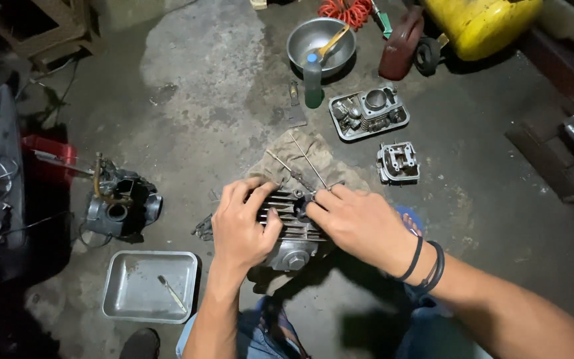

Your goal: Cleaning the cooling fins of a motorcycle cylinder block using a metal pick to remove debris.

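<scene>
Left hand: your left hand [242, 223] has its grip closed over the finned engine cylinder [293, 226], frame centre.
Right hand: your right hand [357, 223] clasps its right side.
Under it: rag [300, 156] on floor.

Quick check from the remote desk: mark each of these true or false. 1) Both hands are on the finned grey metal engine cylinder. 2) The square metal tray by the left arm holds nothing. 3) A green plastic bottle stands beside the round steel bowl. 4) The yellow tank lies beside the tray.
1) True: the left hand and right hand rest on the finned grey metal engine cylinder.
2) False: the square metal tray holds a thin metal tool.
3) True: the green plastic bottle stands against the round steel bowl.
4) False: the yellow tank lies far off, at the top right.
</scene>
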